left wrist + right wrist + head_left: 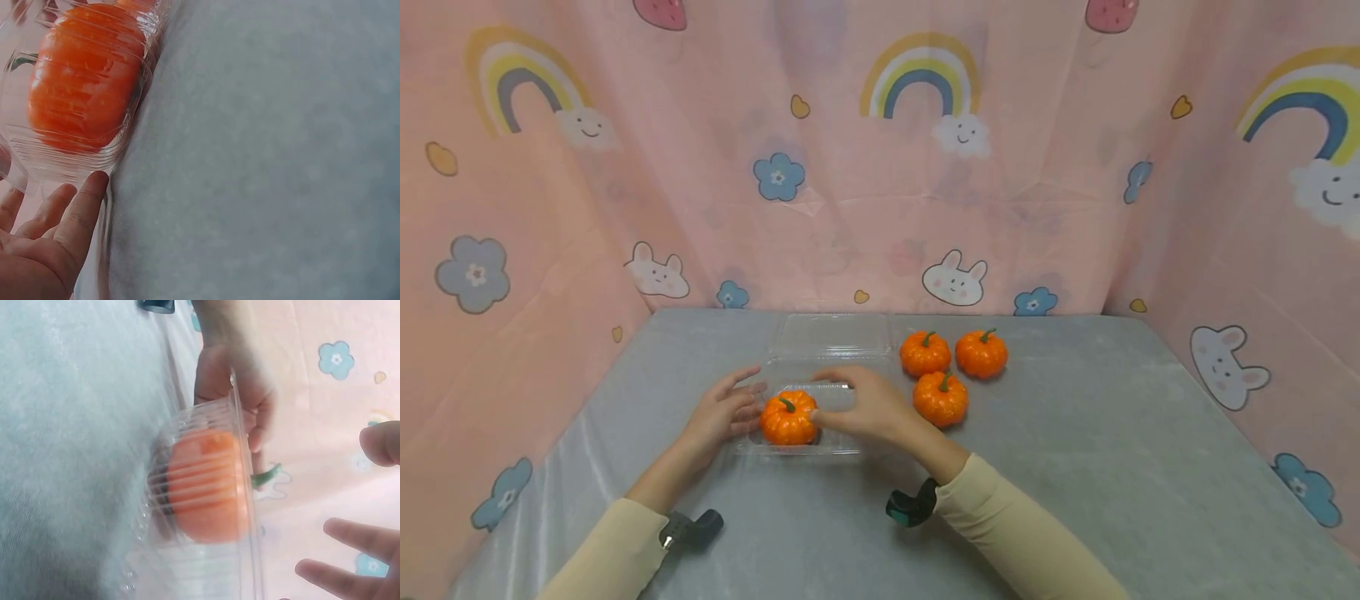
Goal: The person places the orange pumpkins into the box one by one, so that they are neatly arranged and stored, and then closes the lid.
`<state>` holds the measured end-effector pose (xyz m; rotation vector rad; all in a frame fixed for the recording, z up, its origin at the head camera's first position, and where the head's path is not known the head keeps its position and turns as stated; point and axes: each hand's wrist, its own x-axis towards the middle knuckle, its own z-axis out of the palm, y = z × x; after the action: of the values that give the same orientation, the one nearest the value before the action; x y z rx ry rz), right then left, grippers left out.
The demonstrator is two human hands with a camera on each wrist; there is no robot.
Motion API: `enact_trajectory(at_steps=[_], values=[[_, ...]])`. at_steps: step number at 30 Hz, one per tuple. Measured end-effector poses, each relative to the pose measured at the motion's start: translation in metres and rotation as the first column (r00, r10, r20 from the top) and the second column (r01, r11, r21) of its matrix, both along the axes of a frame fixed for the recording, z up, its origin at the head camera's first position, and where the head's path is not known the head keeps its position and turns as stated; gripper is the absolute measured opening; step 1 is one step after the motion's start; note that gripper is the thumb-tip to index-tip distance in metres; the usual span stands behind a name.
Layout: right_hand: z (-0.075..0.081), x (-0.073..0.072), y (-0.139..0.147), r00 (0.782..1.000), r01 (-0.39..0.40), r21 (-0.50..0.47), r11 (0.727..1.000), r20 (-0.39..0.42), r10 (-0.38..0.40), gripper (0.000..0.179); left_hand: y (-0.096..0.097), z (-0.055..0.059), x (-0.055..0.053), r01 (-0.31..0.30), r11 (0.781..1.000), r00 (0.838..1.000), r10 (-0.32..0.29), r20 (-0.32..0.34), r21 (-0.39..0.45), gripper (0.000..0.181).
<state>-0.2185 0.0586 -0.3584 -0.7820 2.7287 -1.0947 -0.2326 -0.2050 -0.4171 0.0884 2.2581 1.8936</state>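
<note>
A clear plastic clamshell container [842, 447] sits on the table with its lid [831, 336] folded back away from me. Inside its left part rests a small orange pumpkin [787, 421] with a green stem. My left hand [718, 419] is at the container's left end; in the left wrist view its straight fingers [82, 209] touch the ribbed wall. Over the container's right part is my right hand [874, 408], thumb and fingers spread. Nothing lies between those fingers in the right wrist view, where the pumpkin [209, 487] shows through the plastic, apart from them.
Right of the container stand three more small pumpkins: one at the back left [924, 354], one at the back right [981, 354] and one nearer [940, 400]. A grey cloth covers the table [1112, 467]. A pink patterned curtain [850, 208] encloses the back and sides.
</note>
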Motion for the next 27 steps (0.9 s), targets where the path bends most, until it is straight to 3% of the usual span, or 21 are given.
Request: enact_trajectory(at_steps=[6,14,27], values=[[0.004,0.002,0.01,0.999,0.035,0.008,0.999,-0.02,-0.035,0.052,-0.001,-0.001,0.0,-0.001,1.0,1.0,0.001,0.001,-0.009,0.051],[0.007,0.004,0.028,0.983,0.167,0.018,0.986,-0.074,-0.166,0.049,-0.001,0.0,0.0,0.001,1.0,1.0,-0.001,0.005,0.007,0.051],[0.005,0.0,0.059,0.962,0.241,-0.008,0.97,-0.13,-0.24,0.051,-0.001,-0.001,0.0,0.009,1.0,1.0,-0.009,-0.009,0.001,0.051]])
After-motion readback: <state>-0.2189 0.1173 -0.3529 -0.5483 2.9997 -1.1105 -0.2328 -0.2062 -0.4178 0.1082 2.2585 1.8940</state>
